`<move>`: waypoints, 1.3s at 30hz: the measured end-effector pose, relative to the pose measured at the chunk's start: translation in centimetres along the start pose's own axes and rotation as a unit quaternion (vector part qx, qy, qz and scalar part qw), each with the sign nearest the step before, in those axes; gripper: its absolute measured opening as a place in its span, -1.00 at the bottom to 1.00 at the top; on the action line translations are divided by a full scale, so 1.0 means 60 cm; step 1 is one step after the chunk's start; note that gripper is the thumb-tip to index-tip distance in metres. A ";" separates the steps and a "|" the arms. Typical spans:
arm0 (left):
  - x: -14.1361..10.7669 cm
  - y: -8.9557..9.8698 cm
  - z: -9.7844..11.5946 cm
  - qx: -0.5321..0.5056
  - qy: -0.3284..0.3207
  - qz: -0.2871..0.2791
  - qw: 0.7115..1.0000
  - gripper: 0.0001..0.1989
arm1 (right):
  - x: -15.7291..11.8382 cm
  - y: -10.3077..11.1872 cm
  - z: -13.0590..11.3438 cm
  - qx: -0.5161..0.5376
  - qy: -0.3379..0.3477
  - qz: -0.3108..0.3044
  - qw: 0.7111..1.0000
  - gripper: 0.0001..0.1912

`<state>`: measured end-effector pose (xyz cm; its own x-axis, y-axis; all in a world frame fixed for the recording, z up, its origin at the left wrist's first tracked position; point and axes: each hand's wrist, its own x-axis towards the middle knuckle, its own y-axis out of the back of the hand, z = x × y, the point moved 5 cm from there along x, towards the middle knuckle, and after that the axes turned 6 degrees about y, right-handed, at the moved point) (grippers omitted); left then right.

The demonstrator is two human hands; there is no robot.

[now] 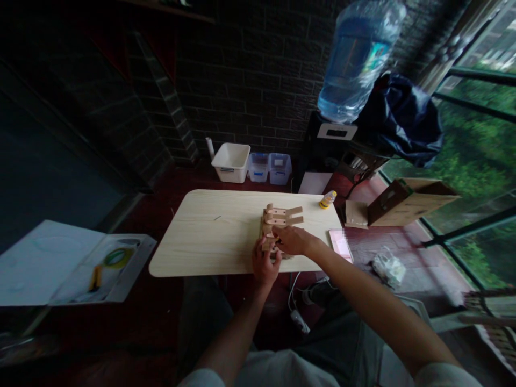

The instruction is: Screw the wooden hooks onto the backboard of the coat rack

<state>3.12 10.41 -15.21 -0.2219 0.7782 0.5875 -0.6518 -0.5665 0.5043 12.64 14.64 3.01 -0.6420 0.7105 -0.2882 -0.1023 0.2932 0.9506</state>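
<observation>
A brown piece (278,220), looking like cardboard or thin wood, lies on the pale table (209,242), with several strips sticking out to the right. My left hand (266,264) grips its near left edge, thumb and fingers curled around it. Over its near part, my right hand (292,240) is closed in a pinch; a small yellowish bit shows at the fingertips, too small to name. Both hands cover the near strips. A thin dark stick-like thing (217,217) rests on the tabletop to the left.
A small yellow-capped bottle (328,199) stands at the far right corner, and a phone-like slab (341,245) lies along the right edge. Tubs (231,161) sit beyond the table. An open case (133,269) is at left, a cardboard box (407,201) at right.
</observation>
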 end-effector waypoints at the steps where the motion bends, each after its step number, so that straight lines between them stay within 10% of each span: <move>1: 0.000 0.000 0.000 -0.001 0.000 0.004 1.000 -0.64 | -0.001 0.002 0.000 0.002 0.006 -0.001 1.000 -0.66; 39: 0.003 0.003 0.002 -0.001 0.012 -0.014 1.000 -0.64 | 0.018 -0.001 -0.009 -0.032 0.016 -0.002 0.999 -0.69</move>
<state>3.09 10.40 -14.95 -0.2210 0.8008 0.5567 -0.6594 -0.5433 0.5197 11.54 15.05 2.68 -0.6648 0.6891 -0.2884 -0.1524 0.2528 0.9554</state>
